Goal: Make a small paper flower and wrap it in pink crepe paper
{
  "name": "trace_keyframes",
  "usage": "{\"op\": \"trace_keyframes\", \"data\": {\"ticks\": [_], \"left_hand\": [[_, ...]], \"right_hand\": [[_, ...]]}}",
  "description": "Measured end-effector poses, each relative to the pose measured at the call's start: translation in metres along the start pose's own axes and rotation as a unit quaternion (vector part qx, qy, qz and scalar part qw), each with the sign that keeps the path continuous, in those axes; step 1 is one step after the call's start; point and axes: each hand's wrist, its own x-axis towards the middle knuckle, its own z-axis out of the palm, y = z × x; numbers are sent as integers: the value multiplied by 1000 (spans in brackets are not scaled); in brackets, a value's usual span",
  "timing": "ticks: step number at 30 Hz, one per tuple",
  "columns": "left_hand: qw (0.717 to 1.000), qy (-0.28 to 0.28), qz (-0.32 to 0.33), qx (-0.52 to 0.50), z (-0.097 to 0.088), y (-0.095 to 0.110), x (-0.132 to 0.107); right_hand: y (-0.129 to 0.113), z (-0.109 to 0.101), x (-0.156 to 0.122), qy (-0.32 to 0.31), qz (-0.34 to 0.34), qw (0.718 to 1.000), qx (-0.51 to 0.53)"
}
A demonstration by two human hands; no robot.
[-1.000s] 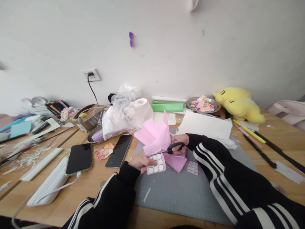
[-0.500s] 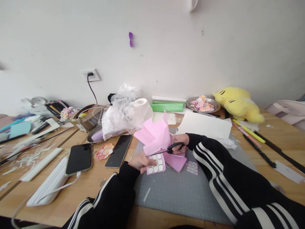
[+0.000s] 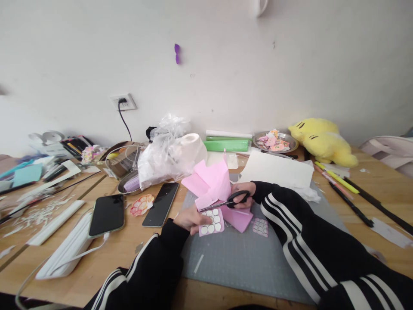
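Observation:
Between thumb and fingers, my left hand [image 3: 191, 218] pinches a pink sheet with white round pieces [image 3: 211, 228] on it. My right hand [image 3: 241, 192] grips black-handled scissors [image 3: 232, 200], whose blades point left along the top edge of that sheet, close to my left fingers. Crumpled pink paper [image 3: 213, 181] rises just behind the blades. A folded pink paper piece [image 3: 238, 219] lies under the scissors hand. To its right, a small sheet with round pieces [image 3: 260, 227] rests on the grey cutting mat [image 3: 232, 262].
Left of the mat lie a black phone [image 3: 161, 204], a second phone [image 3: 107, 215] and a white power strip [image 3: 66, 247]. A plastic bag [image 3: 155, 159], green rolls [image 3: 227, 145], a metal dish [image 3: 294, 144] and yellow plush toys [image 3: 335, 146] stand behind. White paper [image 3: 277, 170] covers the mat's back.
The scissor blades have opened slightly at the sheet's top edge. The pink paper behind them has shifted a little. My left hand holds its place.

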Motion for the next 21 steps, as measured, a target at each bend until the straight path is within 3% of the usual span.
{"op": "trace_keyframes", "data": {"ticks": [13, 21], "left_hand": [[999, -3, 24, -27, 4, 1, -1], [1000, 24, 16, -8, 0, -5, 1]], "right_hand": [[-1, 2, 2, -14, 4, 1000, 10], [-2, 3, 3, -29, -25, 999, 30]]}}
